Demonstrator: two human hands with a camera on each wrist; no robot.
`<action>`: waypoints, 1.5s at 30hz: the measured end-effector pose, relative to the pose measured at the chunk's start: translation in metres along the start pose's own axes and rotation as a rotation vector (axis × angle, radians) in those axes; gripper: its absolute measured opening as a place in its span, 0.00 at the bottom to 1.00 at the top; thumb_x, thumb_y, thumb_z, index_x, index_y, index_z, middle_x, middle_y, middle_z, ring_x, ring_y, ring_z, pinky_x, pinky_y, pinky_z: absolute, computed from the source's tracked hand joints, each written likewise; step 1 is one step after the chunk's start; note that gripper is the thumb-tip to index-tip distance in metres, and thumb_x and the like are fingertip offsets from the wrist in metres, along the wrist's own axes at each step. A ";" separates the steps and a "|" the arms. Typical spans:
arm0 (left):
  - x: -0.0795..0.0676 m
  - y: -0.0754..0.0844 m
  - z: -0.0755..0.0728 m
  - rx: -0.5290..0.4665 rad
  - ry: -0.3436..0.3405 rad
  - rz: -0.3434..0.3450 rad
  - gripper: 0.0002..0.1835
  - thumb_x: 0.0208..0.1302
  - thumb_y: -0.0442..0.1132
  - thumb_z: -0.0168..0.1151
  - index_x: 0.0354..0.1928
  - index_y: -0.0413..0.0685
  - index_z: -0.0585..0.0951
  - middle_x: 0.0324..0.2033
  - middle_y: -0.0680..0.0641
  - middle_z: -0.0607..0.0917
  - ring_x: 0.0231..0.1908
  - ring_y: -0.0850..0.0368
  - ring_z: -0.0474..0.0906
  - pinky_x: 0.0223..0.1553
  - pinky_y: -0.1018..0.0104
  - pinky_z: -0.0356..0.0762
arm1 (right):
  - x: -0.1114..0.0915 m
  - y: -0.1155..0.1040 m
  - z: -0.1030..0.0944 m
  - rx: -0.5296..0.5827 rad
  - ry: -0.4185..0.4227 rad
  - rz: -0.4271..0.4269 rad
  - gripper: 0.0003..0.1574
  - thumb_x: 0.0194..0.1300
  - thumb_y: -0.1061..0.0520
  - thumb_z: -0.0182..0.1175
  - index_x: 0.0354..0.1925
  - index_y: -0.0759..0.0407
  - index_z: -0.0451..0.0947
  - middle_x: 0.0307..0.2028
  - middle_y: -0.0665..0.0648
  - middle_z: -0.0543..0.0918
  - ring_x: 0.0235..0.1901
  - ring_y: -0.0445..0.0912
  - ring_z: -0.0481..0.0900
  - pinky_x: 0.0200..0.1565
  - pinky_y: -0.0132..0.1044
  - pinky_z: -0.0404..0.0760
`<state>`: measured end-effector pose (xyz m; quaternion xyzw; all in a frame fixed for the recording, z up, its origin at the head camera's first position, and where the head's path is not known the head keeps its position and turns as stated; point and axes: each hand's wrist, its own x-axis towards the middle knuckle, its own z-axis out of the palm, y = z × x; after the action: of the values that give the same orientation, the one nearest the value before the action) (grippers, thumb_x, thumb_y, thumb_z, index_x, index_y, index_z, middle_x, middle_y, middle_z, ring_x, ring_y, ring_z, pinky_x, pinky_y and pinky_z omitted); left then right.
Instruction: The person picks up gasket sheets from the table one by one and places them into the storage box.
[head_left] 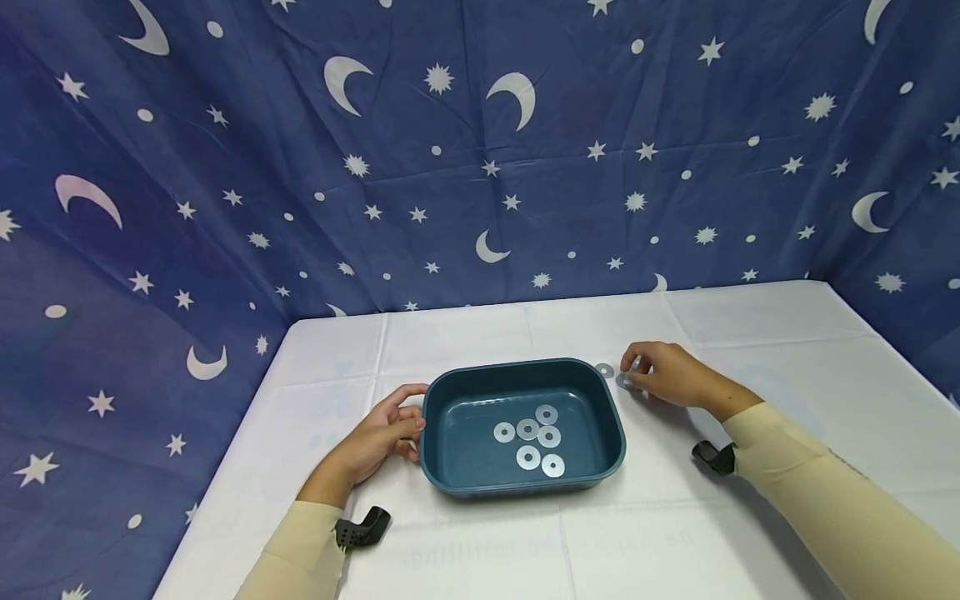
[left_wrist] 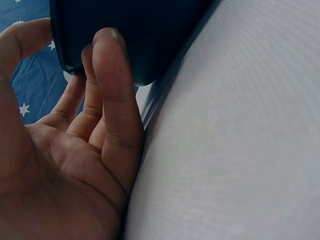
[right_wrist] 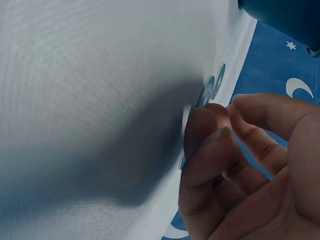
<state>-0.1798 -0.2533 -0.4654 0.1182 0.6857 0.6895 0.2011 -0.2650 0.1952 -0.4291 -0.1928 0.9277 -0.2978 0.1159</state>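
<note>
A dark teal plastic bin (head_left: 517,490) stands on the white table with several flat metal washers (head_left: 528,457) lying inside. My left hand (head_left: 386,432) is at its left end, and the fingers touch the outer wall. In the left wrist view, fingers (left_wrist: 112,70) overlap the bin's side (left_wrist: 145,30), low over the cloth. Right of the bin, my right hand (head_left: 663,375) bends its fingers down over a washer (head_left: 624,382). Another washer (head_left: 604,370) lies between that hand and the bin. In the right wrist view, curled fingertips come right at a washer (right_wrist: 205,91); whether they pinch one I cannot tell.
White cloth covers the table (head_left: 465,546). A blue curtain (head_left: 450,208) printed with moons and stars hangs along the back and sides. Small black devices are on both wrists, a left one (head_left: 363,528) and a right one (head_left: 714,457).
</note>
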 end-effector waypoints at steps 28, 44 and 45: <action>0.001 -0.001 -0.001 0.003 0.000 -0.006 0.33 0.70 0.36 0.58 0.72 0.40 0.57 0.30 0.56 0.80 0.25 0.62 0.78 0.28 0.69 0.83 | 0.008 0.002 0.004 -0.039 -0.078 0.098 0.11 0.65 0.61 0.64 0.43 0.62 0.74 0.28 0.56 0.73 0.27 0.46 0.72 0.29 0.36 0.72; 0.000 0.000 0.000 0.004 0.008 -0.015 0.30 0.71 0.36 0.58 0.71 0.45 0.59 0.30 0.56 0.80 0.25 0.62 0.78 0.28 0.69 0.83 | 0.008 0.002 0.004 -0.068 -0.062 0.054 0.13 0.61 0.63 0.67 0.41 0.63 0.73 0.28 0.55 0.73 0.30 0.46 0.72 0.33 0.37 0.72; 0.000 0.000 -0.001 0.003 0.009 -0.015 0.30 0.71 0.36 0.58 0.71 0.45 0.59 0.30 0.56 0.80 0.25 0.62 0.79 0.28 0.69 0.83 | 0.007 0.002 0.004 -0.076 -0.052 0.044 0.14 0.61 0.63 0.68 0.41 0.63 0.73 0.29 0.55 0.73 0.31 0.47 0.72 0.34 0.38 0.72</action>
<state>-0.1803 -0.2536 -0.4657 0.1105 0.6885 0.6875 0.2030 -0.2707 0.1914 -0.4344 -0.1844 0.9390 -0.2548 0.1393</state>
